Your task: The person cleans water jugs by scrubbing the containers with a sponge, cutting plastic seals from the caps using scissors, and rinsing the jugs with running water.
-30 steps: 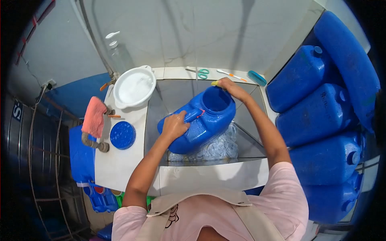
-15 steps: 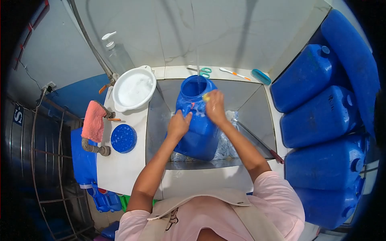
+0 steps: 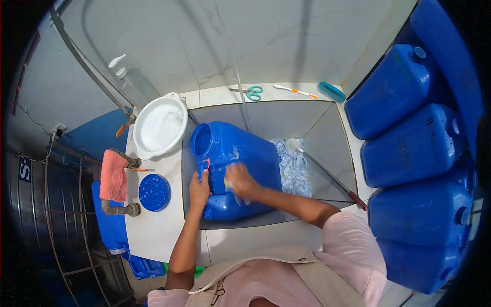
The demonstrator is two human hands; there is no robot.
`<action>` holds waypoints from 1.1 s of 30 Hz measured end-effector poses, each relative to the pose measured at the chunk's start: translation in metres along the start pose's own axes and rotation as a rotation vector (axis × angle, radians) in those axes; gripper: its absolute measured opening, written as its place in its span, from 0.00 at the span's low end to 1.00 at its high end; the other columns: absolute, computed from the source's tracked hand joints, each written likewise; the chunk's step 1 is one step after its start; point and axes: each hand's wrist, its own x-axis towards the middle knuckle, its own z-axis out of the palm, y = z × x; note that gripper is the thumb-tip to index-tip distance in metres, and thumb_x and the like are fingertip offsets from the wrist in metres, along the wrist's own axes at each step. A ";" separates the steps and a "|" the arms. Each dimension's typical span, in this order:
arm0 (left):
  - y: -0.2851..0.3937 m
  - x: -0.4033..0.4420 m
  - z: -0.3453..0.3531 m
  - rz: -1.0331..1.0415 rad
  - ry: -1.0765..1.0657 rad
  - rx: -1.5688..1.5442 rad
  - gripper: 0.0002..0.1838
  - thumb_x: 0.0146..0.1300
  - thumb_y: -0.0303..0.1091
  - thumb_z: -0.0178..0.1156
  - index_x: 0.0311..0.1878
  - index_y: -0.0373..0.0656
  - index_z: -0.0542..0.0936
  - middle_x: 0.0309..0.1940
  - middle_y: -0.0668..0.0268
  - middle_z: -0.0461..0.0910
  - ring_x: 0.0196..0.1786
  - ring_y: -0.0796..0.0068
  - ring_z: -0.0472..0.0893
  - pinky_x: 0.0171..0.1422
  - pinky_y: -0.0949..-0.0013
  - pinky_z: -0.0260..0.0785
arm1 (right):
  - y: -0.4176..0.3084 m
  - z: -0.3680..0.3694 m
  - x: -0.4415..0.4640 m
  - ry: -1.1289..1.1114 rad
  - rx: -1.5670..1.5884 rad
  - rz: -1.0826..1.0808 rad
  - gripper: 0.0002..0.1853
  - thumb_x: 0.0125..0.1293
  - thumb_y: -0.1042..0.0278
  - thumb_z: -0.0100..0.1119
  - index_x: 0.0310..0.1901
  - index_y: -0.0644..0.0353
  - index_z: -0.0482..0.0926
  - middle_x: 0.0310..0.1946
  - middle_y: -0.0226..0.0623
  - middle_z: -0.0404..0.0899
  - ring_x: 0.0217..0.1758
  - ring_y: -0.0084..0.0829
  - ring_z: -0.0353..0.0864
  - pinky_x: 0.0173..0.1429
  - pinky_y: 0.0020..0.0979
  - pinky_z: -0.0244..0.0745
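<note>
A large blue plastic jug lies tilted in the grey sink, its uncapped mouth facing up and left. My left hand is closed around the jug's handle, just below the neck. Against the side of the jug, my right hand presses a small yellow sponge, mostly hidden by the fingers and blurred. White suds streak the blue plastic near it. A thin stream of water falls behind the jug, outside its mouth.
On the left counter are a white basin of suds, a wet blue lid and a pink cloth over a pipe. Scissors, a toothbrush and a teal brush line the back ledge. A long-handled brush leans in the sink.
The jug has tipped from nearly upright onto its side, its mouth swinging left out of the water stream. My right hand has moved down and left with the sponge, from neck to side.
</note>
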 end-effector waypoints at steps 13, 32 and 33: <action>-0.018 0.005 -0.003 -0.152 -0.038 -0.039 0.20 0.67 0.50 0.50 0.38 0.39 0.73 0.16 0.66 0.70 0.13 0.79 0.69 0.16 0.72 0.63 | 0.050 0.029 0.003 0.146 -0.008 0.470 0.11 0.52 0.75 0.50 0.38 0.64 0.74 0.42 0.52 0.72 0.49 0.51 0.68 0.55 0.48 0.61; 0.047 -0.034 0.014 0.352 -0.198 0.354 0.24 0.60 0.51 0.57 0.45 0.37 0.79 0.25 0.50 0.80 0.32 0.57 0.82 0.37 0.58 0.71 | 0.175 -0.095 -0.026 -0.056 0.565 0.901 0.21 0.71 0.58 0.35 0.52 0.61 0.76 0.47 0.41 0.78 0.52 0.34 0.75 0.59 0.32 0.66; 0.055 -0.040 0.017 0.415 -0.248 0.502 0.26 0.60 0.54 0.56 0.46 0.37 0.78 0.25 0.46 0.79 0.32 0.51 0.82 0.37 0.55 0.71 | 0.188 -0.098 -0.053 -0.046 0.615 1.033 0.21 0.70 0.57 0.37 0.51 0.62 0.76 0.47 0.40 0.78 0.52 0.32 0.74 0.59 0.31 0.65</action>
